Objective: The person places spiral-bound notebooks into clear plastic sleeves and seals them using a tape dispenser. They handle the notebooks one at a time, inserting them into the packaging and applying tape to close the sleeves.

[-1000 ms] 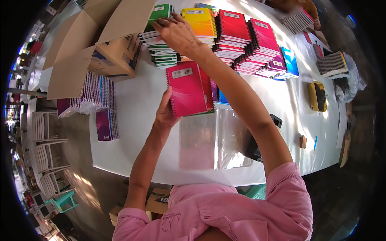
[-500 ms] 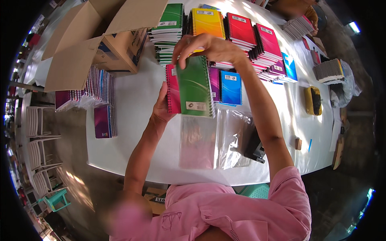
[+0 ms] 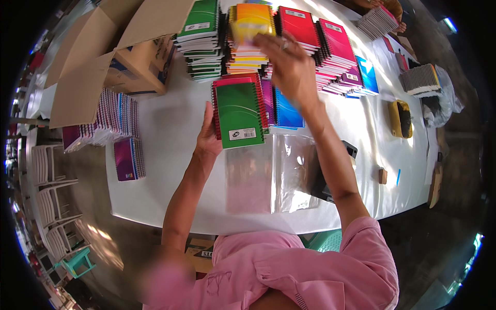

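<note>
Now your left hand (image 3: 209, 140) clasps the notebook bundle (image 3: 238, 111), nearer you than the yellow stack (image 3: 246, 64); over that, your right hand (image 3: 294, 70) pinches a yellow notebook (image 3: 250, 29), likely light, bendy, best gripped by its unbound edge.

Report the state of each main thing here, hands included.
Left hand: gripping a bunch of notebooks.
Right hand: at a yellow notebook; blurred, grip unclear.
Green notebook: closed, topmost in the bunch.
Cardboard box: open, flaps spread.
Clear plastic sleeves: lying flat.
Red notebooks: closed, stacked.
</note>
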### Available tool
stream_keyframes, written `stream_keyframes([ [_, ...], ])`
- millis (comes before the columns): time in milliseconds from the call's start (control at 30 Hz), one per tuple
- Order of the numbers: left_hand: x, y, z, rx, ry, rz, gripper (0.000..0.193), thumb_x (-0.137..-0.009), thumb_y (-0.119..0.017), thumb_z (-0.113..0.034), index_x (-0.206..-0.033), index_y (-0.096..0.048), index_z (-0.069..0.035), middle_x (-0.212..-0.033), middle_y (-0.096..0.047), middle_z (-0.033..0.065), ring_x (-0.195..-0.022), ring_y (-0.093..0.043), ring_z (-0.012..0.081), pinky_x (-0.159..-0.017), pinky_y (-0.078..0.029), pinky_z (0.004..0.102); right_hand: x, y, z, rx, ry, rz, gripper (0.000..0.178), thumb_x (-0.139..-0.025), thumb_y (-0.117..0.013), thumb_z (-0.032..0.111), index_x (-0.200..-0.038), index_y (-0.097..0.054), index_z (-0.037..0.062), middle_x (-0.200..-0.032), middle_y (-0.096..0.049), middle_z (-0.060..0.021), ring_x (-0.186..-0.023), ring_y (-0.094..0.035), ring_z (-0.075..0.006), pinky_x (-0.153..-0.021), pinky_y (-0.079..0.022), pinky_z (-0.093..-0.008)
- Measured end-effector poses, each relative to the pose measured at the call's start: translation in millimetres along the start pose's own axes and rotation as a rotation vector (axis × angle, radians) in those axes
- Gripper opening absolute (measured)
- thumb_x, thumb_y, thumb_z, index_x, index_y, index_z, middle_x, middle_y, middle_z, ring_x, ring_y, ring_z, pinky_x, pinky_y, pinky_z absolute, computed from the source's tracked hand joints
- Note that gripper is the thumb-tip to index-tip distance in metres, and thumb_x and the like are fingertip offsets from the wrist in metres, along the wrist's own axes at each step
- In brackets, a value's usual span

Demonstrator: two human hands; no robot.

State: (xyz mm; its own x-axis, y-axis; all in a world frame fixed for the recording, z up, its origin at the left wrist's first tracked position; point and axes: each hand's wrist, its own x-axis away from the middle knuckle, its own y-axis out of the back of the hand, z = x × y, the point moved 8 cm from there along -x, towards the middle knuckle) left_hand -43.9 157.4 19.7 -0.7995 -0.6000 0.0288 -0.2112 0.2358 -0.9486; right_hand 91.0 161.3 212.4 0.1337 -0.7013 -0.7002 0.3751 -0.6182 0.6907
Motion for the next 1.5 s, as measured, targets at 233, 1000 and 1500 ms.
stream_keyframes([
  [233,-5,22,17,0.001,0.003,-0.018,0.07,-0.091,-0.049,-0.06,-0.136,-0.047,-0.006,-0.133,-0.055,0.011,-0.119,-0.055,0.0237,-0.102,-0.044,0.0426,88,15,48,-0.033,0.044,0.357,0.034,-0.075,-0.068,0.003,-0.107,-0.068,0.0138,-0.123,-0.062,-0.0075,-0.115,-0.057,-0.0215,-0.101,-0.041,-0.0451],
  [1000,-34,6,88,0.041,0.142,0.049,0.059,-0.094,-0.058,-0.039,-0.138,-0.042,-0.004,-0.135,-0.053,0.0113,-0.125,-0.051,0.0247,-0.105,-0.04,0.0434,213,196,-404,0.564,-1.011,-0.099,0.031,-0.069,-0.08,0.032,-0.097,-0.073,0.0187,-0.086,-0.071,-0.0089,-0.082,-0.069,-0.0199,-0.074,-0.053,-0.034],
  [1500,41,-18,133,-0.067,0.272,0.017,0.064,-0.089,-0.065,-0.039,-0.137,-0.041,-0.003,-0.124,-0.059,0.014,-0.107,-0.063,0.0237,-0.086,-0.056,0.034,210,93,-29,-0.558,-0.951,0.285,0.089,-0.067,-0.086,0.03,-0.137,-0.041,-0.0034,-0.136,-0.047,-0.0224,-0.132,-0.041,-0.0334,-0.109,-0.035,-0.0438],
])
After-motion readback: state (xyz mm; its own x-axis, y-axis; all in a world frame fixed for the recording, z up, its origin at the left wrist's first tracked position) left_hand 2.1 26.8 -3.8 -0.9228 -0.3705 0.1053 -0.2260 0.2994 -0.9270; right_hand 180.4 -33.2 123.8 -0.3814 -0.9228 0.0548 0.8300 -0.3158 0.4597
